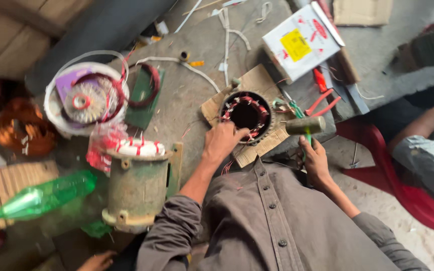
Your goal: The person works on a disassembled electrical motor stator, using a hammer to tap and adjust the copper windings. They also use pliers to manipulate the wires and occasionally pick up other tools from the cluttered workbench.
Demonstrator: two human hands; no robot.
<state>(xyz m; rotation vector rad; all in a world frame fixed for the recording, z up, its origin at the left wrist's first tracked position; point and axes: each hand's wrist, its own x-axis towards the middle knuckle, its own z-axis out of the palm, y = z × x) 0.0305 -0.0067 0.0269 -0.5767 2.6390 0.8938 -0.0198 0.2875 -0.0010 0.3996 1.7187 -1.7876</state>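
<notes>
A round motor stator (247,114) with red and white copper windings lies on a piece of cardboard (259,83) on the grey workbench (187,90). My left hand (221,142) rests on the stator's near rim, fingers curled over the windings. My right hand (314,158) grips a mallet (305,126) by its green handle, its dull cylindrical head held level just right of the stator.
A green motor housing (137,188) stands at the front left, with a green plastic bottle (41,197) beside it. A white bowl of motor parts (85,99), a copper wire coil (22,126), red pliers (321,100) and a white box (302,41) lie about. Another person's arm (428,123) is at right.
</notes>
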